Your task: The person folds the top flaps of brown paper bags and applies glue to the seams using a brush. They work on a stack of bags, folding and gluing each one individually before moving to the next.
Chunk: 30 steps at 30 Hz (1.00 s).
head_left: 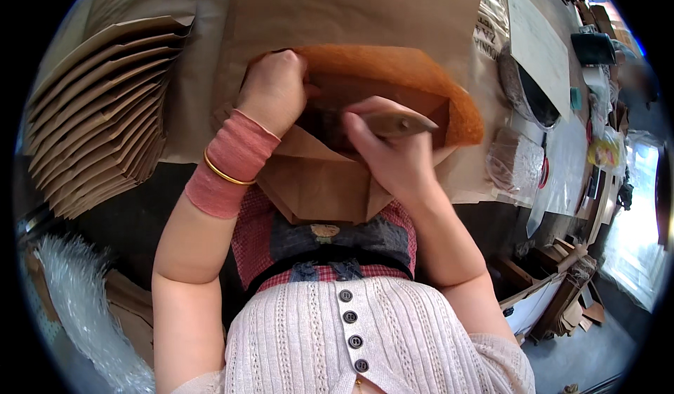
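Note:
A brown paper bag [316, 187] lies open in front of me, its mouth spread wide. Along its far edge runs a darker orange-brown band [393, 62] that looks wet. My left hand [275, 88] is closed on the left side of the bag's rim, fingers curled at the edge. My right hand [397, 152] grips a brush by its wooden handle [404, 124], whose pointed end has a hole and points right. The brush's head is lost in the dark mouth of the bag.
A fanned stack of folded paper bags [105, 106] stands at the left of the paper-covered table [351, 8]. To the right are a bowl [523, 88] under a pale board [537, 50], a plastic-wrapped bundle [514, 159] and a knife [538, 211]. Clear plastic strips [84, 310] hang lower left.

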{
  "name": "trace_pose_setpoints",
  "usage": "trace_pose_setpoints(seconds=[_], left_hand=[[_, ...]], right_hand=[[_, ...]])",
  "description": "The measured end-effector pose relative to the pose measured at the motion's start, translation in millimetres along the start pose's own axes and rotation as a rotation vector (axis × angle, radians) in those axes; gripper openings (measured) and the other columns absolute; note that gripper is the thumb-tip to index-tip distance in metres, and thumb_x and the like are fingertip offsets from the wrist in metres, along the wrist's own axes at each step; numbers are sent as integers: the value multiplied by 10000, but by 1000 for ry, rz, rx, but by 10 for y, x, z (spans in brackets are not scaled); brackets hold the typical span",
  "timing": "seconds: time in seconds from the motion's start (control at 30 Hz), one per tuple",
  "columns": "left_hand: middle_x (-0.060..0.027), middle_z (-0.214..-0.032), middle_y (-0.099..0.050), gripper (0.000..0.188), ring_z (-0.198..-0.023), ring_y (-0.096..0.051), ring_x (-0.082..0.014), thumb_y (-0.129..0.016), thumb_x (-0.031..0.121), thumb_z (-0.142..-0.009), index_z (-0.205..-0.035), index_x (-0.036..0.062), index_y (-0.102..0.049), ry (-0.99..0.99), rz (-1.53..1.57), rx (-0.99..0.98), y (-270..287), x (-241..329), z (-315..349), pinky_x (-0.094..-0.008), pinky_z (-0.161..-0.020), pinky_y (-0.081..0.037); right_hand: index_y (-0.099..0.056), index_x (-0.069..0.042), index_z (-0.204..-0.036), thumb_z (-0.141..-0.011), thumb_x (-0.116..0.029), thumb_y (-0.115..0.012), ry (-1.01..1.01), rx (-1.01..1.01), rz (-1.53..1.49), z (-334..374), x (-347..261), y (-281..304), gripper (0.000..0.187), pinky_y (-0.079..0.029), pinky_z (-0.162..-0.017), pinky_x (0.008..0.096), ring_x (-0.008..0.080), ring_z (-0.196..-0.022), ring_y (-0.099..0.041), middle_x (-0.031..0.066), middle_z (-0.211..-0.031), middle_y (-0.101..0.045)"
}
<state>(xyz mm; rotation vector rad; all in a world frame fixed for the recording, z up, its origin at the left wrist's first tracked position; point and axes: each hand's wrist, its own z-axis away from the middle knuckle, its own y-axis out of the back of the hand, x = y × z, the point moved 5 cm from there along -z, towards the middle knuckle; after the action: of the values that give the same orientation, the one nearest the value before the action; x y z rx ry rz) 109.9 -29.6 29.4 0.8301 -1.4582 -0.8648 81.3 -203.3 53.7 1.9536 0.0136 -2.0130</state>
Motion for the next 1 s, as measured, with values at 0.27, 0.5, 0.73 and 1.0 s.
trace_pose_setpoints(seconds=[0.27,0.5,0.73,1.0], left_hand=[[-149,-741,-620,137,-735,-624,-311,-712,102,-710,-712,31,-595,-164,-338,117,-43,327,93,-384,-666,-514],[-55,-693,-538,50,-733,-562,-199,-606,63,-689,-685,96,-569,-302,-609,188,-75,604,120,-325,-659,-474],[-30,-801,-584,49,-825,-593,-202,-637,122,-721,-741,99,-598,-752,-136,211,140,828,325,-366,-792,-468],[-150,-1504,-360,638,-1378,-358,-293,-521,333,-946,-1472,38,-314,-83,-495,197,-206,-261,580,-433,-1131,-276]], right_hand=[[-675,-22,-809,-816,-71,-650,67,122,743,260,-100,959,55,-510,-595,313,188,-613,-644,102,-692,-656],[-569,6,-1219,-989,-204,-504,188,425,-683,-212,357,1149,318,-462,-950,322,177,-1042,-600,98,-1175,-620],[-535,-40,-1277,-1016,-311,-414,63,-182,-1545,-421,1000,340,395,-289,-1149,463,284,-1161,-577,155,-1106,-678],[-524,-42,-1290,-1019,-316,-398,-2,-302,-1622,-415,920,284,405,-301,-1140,480,299,-1137,-603,152,-1101,-683]])
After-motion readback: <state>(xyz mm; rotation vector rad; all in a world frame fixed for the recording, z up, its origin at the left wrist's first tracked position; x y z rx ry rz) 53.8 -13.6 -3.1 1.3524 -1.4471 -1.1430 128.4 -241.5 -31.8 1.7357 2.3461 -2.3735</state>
